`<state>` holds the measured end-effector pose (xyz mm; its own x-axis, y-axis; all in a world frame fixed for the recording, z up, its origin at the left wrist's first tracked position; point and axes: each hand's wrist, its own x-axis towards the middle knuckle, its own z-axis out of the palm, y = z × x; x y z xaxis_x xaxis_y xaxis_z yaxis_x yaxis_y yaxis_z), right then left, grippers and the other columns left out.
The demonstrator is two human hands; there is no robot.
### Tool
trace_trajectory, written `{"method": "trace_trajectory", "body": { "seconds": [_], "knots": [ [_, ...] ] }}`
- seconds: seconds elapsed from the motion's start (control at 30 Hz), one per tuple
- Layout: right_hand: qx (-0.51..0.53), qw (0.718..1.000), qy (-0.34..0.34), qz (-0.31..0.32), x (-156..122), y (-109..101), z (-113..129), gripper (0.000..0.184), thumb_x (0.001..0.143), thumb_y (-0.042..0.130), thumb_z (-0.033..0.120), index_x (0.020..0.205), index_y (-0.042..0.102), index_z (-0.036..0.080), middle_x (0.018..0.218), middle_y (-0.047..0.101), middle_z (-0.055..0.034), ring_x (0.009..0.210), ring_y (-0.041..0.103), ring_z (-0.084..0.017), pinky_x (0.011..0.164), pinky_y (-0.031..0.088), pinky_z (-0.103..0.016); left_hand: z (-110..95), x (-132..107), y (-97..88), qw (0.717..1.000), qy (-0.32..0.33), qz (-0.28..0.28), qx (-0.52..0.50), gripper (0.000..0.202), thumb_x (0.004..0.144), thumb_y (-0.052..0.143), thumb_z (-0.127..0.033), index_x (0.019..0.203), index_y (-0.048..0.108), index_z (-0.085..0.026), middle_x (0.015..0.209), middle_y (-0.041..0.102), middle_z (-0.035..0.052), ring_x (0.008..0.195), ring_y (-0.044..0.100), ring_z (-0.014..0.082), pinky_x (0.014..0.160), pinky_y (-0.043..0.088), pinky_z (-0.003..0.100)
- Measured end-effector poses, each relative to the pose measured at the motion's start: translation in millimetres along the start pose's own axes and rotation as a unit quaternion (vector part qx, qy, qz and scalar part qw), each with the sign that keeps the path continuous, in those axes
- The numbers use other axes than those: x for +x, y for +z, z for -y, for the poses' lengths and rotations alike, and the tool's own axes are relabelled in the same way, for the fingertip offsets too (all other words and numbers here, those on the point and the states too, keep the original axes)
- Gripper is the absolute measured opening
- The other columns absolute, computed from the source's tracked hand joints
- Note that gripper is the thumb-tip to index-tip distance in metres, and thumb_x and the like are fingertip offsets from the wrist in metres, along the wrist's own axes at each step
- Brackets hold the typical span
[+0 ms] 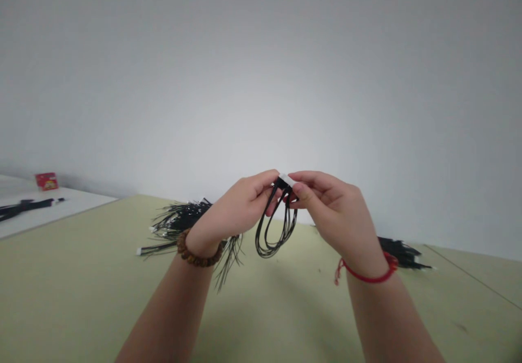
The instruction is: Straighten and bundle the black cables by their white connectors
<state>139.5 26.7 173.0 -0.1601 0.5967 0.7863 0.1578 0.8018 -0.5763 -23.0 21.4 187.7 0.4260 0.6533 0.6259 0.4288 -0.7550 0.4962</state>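
Note:
Between my two hands, above the table, is a wire harness [277,246] of thin black wires that hang down in a loop. At its top is a white connector [287,179]. My left hand [248,202], with a brown bead bracelet at the wrist, pinches the harness at the connector's left end. My right hand [332,205], with a red cord bracelet, grips the connector's right end between thumb and fingers. The far fingertips of both hands are partly hidden behind the connector and wires.
Behind my left wrist lies a loose pile of black wires [179,219] with white connectors. Another black wire bundle [402,253] rests beyond my right wrist. On a white surface [87,204] at far left are black cables [24,207] and a red box [47,181]. A wall [261,80] rises behind the greenish table [81,297].

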Motion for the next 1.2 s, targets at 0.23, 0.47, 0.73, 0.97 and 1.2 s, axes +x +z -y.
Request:
{"method": "trace_trajectory", "body": {
  "seconds": [0.23, 0.47, 0.73, 0.97, 1.2],
  "knots": [
    [0.02, 0.999, 0.031, 0.0, 1, -4, 10, 0.02, 0.077, 0.062, 0.028, 0.087, 0.063, 0.01, 0.067, 0.064, -0.0033, 0.054, 0.06, -0.009, 0.051, 0.052, -0.017, 0, 1, 5.7, 0.996, -0.011, 0.015, -0.084, 0.026, 0.086, 0.036, -0.035, 0.068, 0.043, -0.018, 0.057, 0.042, -0.0058, 0.053, 0.036, 0.0023, 0.05, 0.03, 0.013],
    [0.069, 0.996, 0.048, 0.008, 3, -7, 4, 0.027, 0.074, 0.066, 0.035, 0.084, 0.062, 0.011, 0.055, 0.058, 0.0005, 0.045, 0.053, -0.007, 0.043, 0.045, -0.018, -1, 1, 11.0, 0.993, -0.024, 0.004, -0.113, 0.028, 0.085, 0.038, -0.042, 0.073, 0.046, -0.018, 0.059, 0.041, -0.0052, 0.053, 0.035, 0.0018, 0.048, 0.028, 0.011],
    [0.116, 0.991, 0.059, 0.013, 2, -7, 0, 0.022, 0.075, 0.064, 0.034, 0.079, 0.061, 0.012, 0.053, 0.055, 0.0015, 0.043, 0.048, -0.006, 0.04, 0.038, -0.017, -5, 0, 15.5, 0.993, -0.026, 0.009, -0.116, 0.026, 0.085, 0.039, -0.041, 0.077, 0.047, -0.018, 0.063, 0.043, -0.0049, 0.054, 0.035, 0.0012, 0.047, 0.029, 0.009],
    [0.138, 0.986, 0.098, 0.002, 7, -16, -8, 0.024, 0.078, 0.06, 0.034, 0.069, 0.054, 0.013, 0.046, 0.045, 0.0053, 0.037, 0.035, -0.002, 0.034, 0.022, -0.015, -18, -3, 39.1, 0.959, -0.105, 0.025, -0.263, 0.029, 0.083, 0.039, -0.049, 0.085, 0.042, -0.02, 0.06, 0.046, -0.0053, 0.046, 0.04, 0.0016, 0.04, 0.031, 0.011],
    [0.14, 0.936, 0.282, 0.156, 6, -11, -48, 0.033, 0.085, 0.052, 0.028, 0.059, 0.039, 0.013, 0.047, 0.032, 0.0079, 0.037, 0.024, -0.001, 0.033, 0.013, -0.015, -18, -75, 95.1, 0.795, -0.395, -0.008, -0.46, 0.025, 0.08, 0.042, -0.047, 0.082, 0.038, -0.023, 0.043, 0.032, -0.0095, 0.036, 0.031, 0.0022, 0.039, 0.024, 0.014]
  ]
}}
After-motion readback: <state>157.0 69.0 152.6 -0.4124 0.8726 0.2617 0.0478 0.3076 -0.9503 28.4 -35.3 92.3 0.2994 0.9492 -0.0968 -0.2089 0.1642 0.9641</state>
